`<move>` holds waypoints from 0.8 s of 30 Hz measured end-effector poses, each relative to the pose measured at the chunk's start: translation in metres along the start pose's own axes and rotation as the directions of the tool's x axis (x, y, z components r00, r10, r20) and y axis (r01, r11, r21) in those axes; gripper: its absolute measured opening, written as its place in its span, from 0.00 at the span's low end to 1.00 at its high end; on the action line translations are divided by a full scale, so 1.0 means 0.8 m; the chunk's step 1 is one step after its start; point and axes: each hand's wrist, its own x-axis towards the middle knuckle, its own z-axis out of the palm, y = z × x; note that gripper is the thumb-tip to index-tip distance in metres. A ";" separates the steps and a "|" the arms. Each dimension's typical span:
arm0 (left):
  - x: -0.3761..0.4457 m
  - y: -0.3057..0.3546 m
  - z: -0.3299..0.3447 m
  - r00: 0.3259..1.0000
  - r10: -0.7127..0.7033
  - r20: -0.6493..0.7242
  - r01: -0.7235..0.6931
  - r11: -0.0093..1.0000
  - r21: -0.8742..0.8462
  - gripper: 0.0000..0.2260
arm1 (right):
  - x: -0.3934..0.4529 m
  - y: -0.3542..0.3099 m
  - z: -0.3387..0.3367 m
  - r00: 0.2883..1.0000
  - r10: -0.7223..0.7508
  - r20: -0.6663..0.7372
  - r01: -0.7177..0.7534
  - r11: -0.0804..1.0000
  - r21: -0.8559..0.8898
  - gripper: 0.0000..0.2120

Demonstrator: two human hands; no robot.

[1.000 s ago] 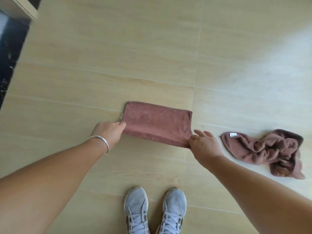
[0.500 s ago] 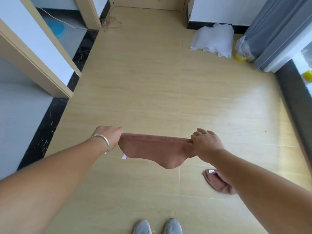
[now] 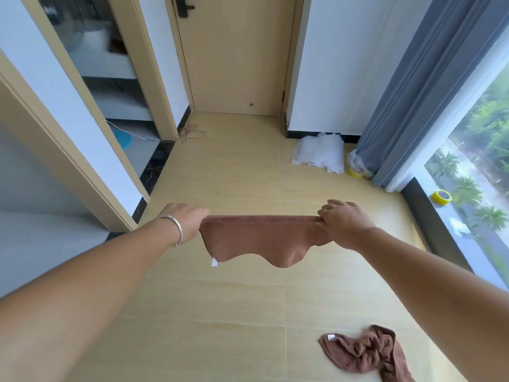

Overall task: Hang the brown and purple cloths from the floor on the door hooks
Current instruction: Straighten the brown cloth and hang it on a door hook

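Note:
A brown cloth (image 3: 261, 241) hangs stretched between my hands, well above the floor, its lower edge sagging and a small white tag at its left corner. My left hand (image 3: 184, 221), with a silver bangle on the wrist, pinches the cloth's left top corner. My right hand (image 3: 341, 220) pinches the right top corner. A second cloth (image 3: 366, 351), brownish-purple and crumpled, lies on the floor at the lower right. A closed wooden door (image 3: 237, 56) stands straight ahead; no hooks show on the part in view.
An open doorway (image 3: 115, 86) is at the left. A white folded cloth (image 3: 319, 153) lies by the far wall. A grey curtain (image 3: 418, 86) and a window are on the right, with yellow tape rolls (image 3: 441, 196) on the sill and floor. A cord lies near the door.
Both hands lifted the brown cloth off the floor and raised it. The view tilted up from the floor to the door ahead; my shoes left the frame.

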 end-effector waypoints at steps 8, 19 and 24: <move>-0.060 -0.066 -0.181 0.973 -0.033 -0.227 0.030 0.999 -0.018 0.11 | -0.033 0.034 -0.199 0.982 0.042 -0.183 -0.049 0.998 -0.035 0.14; -0.176 -0.112 -0.393 0.899 -0.088 -0.430 0.093 0.996 -0.009 0.13 | -0.104 0.083 -0.425 0.936 0.077 -0.344 -0.084 0.997 -0.003 0.19; -0.221 -0.110 -0.474 0.852 -0.106 -0.513 0.087 0.994 -0.061 0.15 | -0.141 0.100 -0.503 0.904 0.111 -0.414 -0.104 0.994 0.040 0.19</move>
